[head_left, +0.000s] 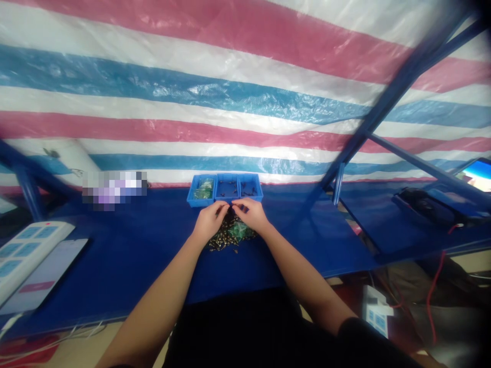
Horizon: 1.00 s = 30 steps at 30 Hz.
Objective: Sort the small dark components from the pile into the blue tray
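Note:
My left hand (209,222) and my right hand (252,213) nearly meet above the blue table, thumb and fingertips of each pinched together. Something small and dark seems to be between them, too small to name. Below the hands lies a pile of small dark and brass-coloured metal parts (219,241), with a crumpled green clear plastic bag (238,231) on its right side. Just beyond my fingertips stand three joined blue bins. Green plastic packets (204,188) fill the left bin (191,197); a few small dark pieces lie in the middle bin (227,194) and the right bin (259,191).
On the left of the table (126,255) are a white power strip (42,232) and a phone (51,276). A blue metal frame post (368,125) slants up on the right. Striped plastic sheeting (215,92) hangs behind. A lit screen (477,174) stands far right.

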Available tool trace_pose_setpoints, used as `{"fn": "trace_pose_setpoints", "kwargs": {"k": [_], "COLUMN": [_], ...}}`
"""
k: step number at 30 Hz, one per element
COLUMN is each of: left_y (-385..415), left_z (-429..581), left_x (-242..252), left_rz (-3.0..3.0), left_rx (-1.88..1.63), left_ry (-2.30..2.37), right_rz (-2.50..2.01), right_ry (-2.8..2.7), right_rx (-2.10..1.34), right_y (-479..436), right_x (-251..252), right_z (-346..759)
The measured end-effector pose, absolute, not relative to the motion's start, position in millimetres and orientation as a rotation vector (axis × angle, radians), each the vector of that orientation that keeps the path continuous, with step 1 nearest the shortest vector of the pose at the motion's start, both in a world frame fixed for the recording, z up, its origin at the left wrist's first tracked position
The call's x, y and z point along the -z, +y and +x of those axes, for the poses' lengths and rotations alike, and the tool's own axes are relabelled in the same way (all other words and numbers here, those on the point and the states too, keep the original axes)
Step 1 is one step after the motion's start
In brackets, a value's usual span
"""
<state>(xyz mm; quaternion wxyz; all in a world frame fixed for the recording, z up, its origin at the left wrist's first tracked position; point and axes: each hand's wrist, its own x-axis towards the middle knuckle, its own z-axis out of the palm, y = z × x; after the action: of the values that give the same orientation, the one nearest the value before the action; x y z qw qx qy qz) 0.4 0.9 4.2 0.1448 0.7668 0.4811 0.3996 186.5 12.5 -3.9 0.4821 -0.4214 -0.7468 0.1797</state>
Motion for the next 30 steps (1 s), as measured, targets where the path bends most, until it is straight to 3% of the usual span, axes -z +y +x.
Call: {"fn": "trace_pose_setpoints", "kwargs": {"k": [30], "left_y": [4.4], "left_z": [-1.0], "left_x": [2.0], "left_rz": [2.269], "left_rx": [-1.176], "left_ry": [1.385], "right_rz": [-1.012], "right_ry": [-1.803], "right_rx": [-0.514], "right_y": [9.6], "right_x": [-1.4], "right_z": [186.3]}}
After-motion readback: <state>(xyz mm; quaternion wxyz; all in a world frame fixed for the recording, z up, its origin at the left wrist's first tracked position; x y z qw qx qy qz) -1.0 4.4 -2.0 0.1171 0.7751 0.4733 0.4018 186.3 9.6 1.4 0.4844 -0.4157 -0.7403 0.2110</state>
